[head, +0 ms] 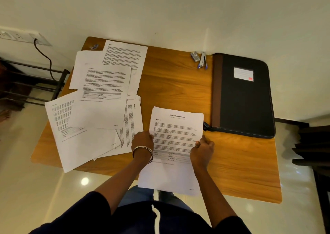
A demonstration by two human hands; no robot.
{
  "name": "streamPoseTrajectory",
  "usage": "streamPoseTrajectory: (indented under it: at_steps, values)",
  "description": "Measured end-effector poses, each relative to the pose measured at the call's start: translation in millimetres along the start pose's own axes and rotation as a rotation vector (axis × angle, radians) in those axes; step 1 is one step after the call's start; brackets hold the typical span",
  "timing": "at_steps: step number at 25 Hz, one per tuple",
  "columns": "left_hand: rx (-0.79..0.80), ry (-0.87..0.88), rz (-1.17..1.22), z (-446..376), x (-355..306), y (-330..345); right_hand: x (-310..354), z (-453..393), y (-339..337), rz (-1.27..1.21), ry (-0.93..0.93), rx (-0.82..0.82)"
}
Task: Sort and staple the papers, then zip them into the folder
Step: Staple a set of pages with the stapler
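Note:
A small stack of printed pages [175, 126], headed "Sample Health Report", lies at the table's front middle and hangs over the front edge. My left hand [142, 140] grips its left edge, thumb on top. My right hand [202, 149] holds its right edge. Loose printed sheets [103, 94] lie spread and overlapping across the table's left half. A black zip folder [244, 94] with a brown spine lies shut at the right. A silver stapler [203, 59] with blue tips sits near the back edge, left of the folder.
The wooden table [178, 83] stands against a pale wall. A small staple box [195, 56] lies beside the stapler. A wall socket with a dark cable [44, 57] is at far left, above a dark metal rack. Dark furniture stands at far right.

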State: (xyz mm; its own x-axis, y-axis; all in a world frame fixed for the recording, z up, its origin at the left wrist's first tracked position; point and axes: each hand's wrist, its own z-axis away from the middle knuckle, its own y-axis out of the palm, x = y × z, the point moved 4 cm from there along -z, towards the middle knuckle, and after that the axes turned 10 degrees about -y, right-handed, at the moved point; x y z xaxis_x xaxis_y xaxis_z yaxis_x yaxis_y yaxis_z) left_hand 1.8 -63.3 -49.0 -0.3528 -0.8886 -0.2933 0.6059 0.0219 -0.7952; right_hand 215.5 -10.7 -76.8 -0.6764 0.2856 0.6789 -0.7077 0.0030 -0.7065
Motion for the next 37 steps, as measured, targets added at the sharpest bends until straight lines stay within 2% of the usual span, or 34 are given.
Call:
streamPoseTrajectory:
  at_steps: [3, 8, 11, 13, 15, 17, 18, 20, 22, 25, 27, 29, 30, 32, 33, 34, 36, 37]
  values:
    - [0.009, 0.011, 0.081, -7.1, 3.9, -4.3, 1.3, 2.1, 0.2, 0.095, -0.044, -0.006]
    - [0.122, -0.098, 0.304, -16.8, 12.1, -9.3, -0.7, 1.2, 1.5, 0.178, -0.102, 0.025]
    - [0.173, 0.006, 0.337, -16.9, 10.5, -9.7, 10.5, 3.2, -1.0, 0.385, -0.037, -0.001]
    - [0.207, 0.055, 0.416, -14.1, 9.6, -15.6, 38.6, -8.6, -7.3, 0.372, -0.158, 0.001]
    - [0.246, 0.097, 0.478, -16.7, 8.7, -22.2, 79.7, -32.3, -6.6, 0.235, -0.453, 0.147]
    - [0.286, 0.13, 0.536, -18.7, 8.6, -27.9, 117.8, -59.2, 0.3, 0.241, -0.691, 0.356]
    - [0.295, 0.133, 0.56, -19.6, 9.2, -31.8, 133.2, -70.4, 5.2, 0.229, -0.725, 0.473]
    - [0.317, 0.099, 0.614, -23.7, 10.4, -40.0, 150.8, -82.1, 11.3, 0.106, -0.647, 0.7]
    - [0.422, 0.1, 0.628, -28.8, 9.1, -50.9, 158.3, -82.9, 14.6, 0.075, -0.616, 0.731]
    - [0.677, 0.294, 0.609, -35.7, -22.1, -73.3, 168.4, -73.4, 16.6, 0.105, -0.685, 0.632]
    - [0.625, 0.339, 0.596, -46.6, -52.7, -83.5, 178.1, -60.6, 19.1, 0.078, -0.733, 0.607]
    - [0.46, 0.32, 0.533, -58.5, -77.8, -83.6, 185.3, -57.6, 19.1, 0.122, -0.771, 0.6]
    - [0.404, 0.319, 0.496, -61.0, -86.1, -79.9, 186.1, -65.6, 16.7, 0.133, -0.745, 0.656]
    - [0.342, 0.288, 0.485, -66.6, -94.6, -69.0, 184.8, -95.1, 12.2, 0.047, -0.534, 0.912]
    - [0.296, 0.262, 0.495, -68.0, -94.5, -66.4, 183.0, -117.9, 9.8, 0.002, -0.425, 0.957]
    - [0.233, 0.24, 0.504, -68.2, -92.9, -65.7, 182.2, -148.0, 8.6, -0.005, -0.375, 0.861]
    - [0.145, 0.196, 0.543, -68.9, -88.2, -66.6, 180.2, -221.8, 7.5, 0.108, -0.362, 0.398]
    - [0.121, 0.19, 0.545, -67.6, -86.8, -67.8, 178.8, -250.4, 8.8, 0.168, -0.344, 0.23]
